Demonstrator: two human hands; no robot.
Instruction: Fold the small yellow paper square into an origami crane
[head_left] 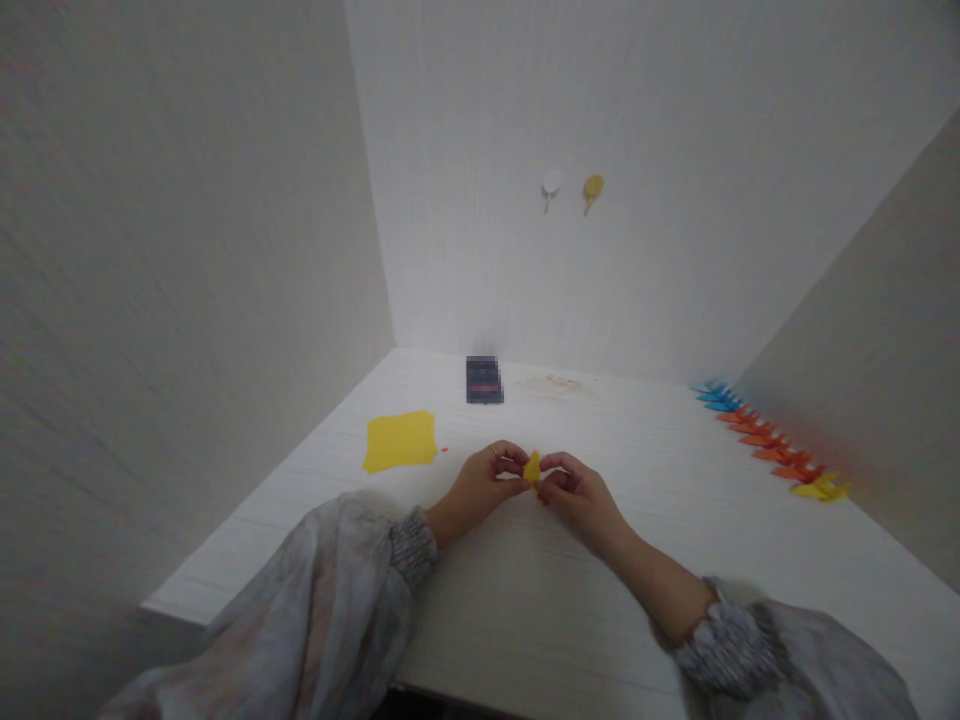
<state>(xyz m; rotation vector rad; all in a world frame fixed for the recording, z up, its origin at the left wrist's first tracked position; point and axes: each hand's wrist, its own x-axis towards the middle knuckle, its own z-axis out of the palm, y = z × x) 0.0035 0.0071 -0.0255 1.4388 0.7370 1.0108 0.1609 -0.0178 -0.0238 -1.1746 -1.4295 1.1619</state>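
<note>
A small folded yellow paper piece [532, 467] is pinched between both my hands just above the white table [525, 600]. My left hand [484, 485] grips its left side with curled fingers. My right hand [574, 493] pinches its right side. Both wrists rest low over the table's middle. A stack of flat yellow paper sheets [400, 440] lies to the left of my left hand, a short reach away.
A row of folded paper pieces, blue [716, 395], orange [772, 445] and yellow [823, 489], runs along the right wall. A small dark box [484, 380] stands at the back. Two wall hooks, white [550, 187] and yellow [592, 190], hang above. Walls enclose three sides.
</note>
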